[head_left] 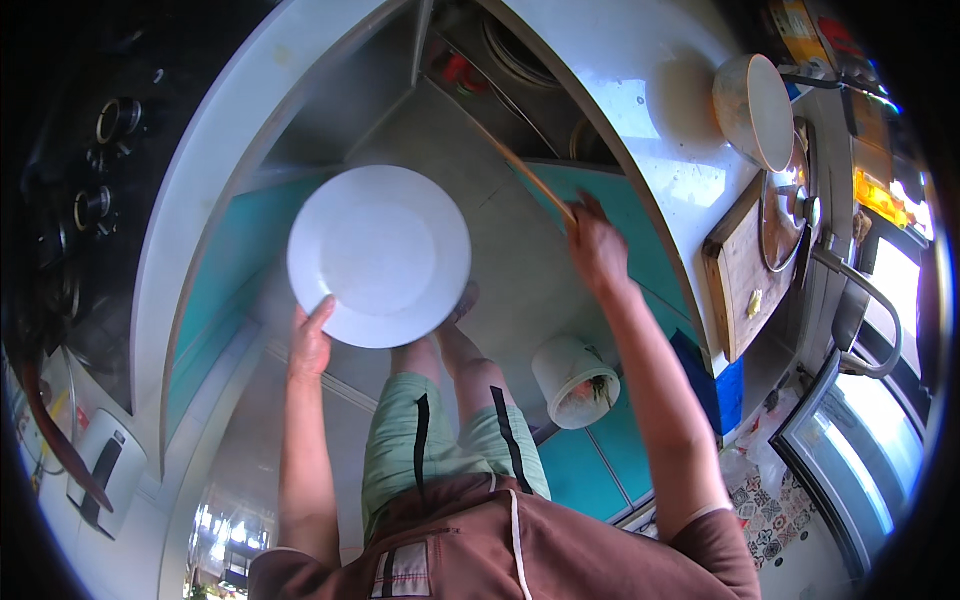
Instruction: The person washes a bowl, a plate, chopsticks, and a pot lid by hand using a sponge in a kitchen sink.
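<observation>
A round white plate (379,256) is held by its near edge in my left hand (311,341), thumb on top, over the floor. The plate's surface looks bare. My right hand (598,244) grips a long thin wooden stick or chopsticks (525,169), pointing away and to the left; whether it is one or a pair I cannot tell. The hands are apart. Below my right forearm, a white bucket (575,382) with some scraps inside sits near the teal cabinets.
At left is a black stove (94,202) with knobs. The white counter (600,82) at right bears a white bowl (754,112) standing on edge and a wooden cutting board (750,277) with a glass lid (784,217). A curved metal faucet (885,300) is beyond.
</observation>
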The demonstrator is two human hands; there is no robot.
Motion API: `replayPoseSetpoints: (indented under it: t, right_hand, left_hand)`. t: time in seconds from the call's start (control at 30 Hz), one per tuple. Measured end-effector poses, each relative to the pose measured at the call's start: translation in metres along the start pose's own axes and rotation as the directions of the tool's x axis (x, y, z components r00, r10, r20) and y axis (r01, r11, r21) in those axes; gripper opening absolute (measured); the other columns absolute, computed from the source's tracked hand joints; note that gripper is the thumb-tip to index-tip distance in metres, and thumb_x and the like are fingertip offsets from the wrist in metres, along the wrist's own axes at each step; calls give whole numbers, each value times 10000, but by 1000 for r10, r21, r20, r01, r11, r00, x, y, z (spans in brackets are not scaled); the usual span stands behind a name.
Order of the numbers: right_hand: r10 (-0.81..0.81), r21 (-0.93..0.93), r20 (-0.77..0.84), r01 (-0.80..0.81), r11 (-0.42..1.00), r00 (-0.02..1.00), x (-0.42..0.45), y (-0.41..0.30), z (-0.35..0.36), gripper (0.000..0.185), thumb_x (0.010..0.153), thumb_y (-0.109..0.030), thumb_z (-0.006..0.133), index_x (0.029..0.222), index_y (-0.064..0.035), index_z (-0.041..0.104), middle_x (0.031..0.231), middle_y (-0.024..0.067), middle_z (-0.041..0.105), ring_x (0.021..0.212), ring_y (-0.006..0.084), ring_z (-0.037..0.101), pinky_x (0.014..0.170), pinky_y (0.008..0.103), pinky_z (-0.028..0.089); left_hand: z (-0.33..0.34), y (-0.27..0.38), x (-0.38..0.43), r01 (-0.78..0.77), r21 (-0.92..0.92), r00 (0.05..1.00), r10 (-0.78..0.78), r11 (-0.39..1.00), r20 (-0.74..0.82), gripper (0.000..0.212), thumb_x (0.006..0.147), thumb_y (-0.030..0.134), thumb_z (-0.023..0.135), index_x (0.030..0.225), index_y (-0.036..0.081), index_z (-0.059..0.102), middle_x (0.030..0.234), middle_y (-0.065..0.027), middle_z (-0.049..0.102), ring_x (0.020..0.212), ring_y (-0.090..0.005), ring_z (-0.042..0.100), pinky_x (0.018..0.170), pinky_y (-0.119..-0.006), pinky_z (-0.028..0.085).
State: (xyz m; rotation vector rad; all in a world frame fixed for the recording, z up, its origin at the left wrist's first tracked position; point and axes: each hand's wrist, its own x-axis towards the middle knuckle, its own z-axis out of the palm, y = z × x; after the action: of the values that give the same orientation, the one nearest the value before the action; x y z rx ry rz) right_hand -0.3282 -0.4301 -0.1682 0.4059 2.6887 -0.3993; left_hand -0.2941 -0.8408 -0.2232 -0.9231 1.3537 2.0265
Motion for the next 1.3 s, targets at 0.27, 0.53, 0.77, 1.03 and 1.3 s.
replayPoseSetpoints:
  t: [0.27,0.53,0.77,1.03,1.3]
  right_hand:
    - [149,-565,384,104,819,911,84,18,14,220,854,-158,495,922,-64,682,1072,215,625,837,318,656,673,424,537]
    - [31,-271,411,90,958,911,-170,-48,113,320,780,-160,550,1025,29,631,1140,291,526,975,533,545,818,592,467]
    - [422,-108,556,-441,891,716,-257,-10,134,320,855,-145,488,1165,-84,540,1347,467,202,835,453,635,746,451,543]
    - [622,834,484,-540,-116,615,-130,41,128,267,920,-179,470,1115,-27,571,689,51,641,455,45,396,376,224,281]
    - [832,969,193,30,-244,520,45,114,168,317,902,-248,547,1163,-70,532,986,45,637,758,87,600,440,209,291]
  left_hand:
    - [-9,9,16,-2,58,1000,3,998,-29,556,854,120,639,1332,-28,395,1292,-111,489,1218,-223,434,1025,-356,318]
    - [7,-11,36,-18,105,1000,17,994,4,442,871,83,620,1284,24,476,1219,-68,564,1141,-184,507,970,-331,373]
    - [39,-22,67,47,173,990,-68,984,120,413,878,97,611,1247,-28,475,1188,-103,571,1117,-197,526,963,-342,386]
    - [85,-54,102,30,153,983,-57,988,173,368,881,60,602,1226,-13,498,1148,-91,594,1075,-185,553,953,-323,403]
    - [151,-73,143,6,110,968,-33,994,249,418,876,60,598,1271,13,470,1238,-84,550,1141,-183,515,979,-324,388]
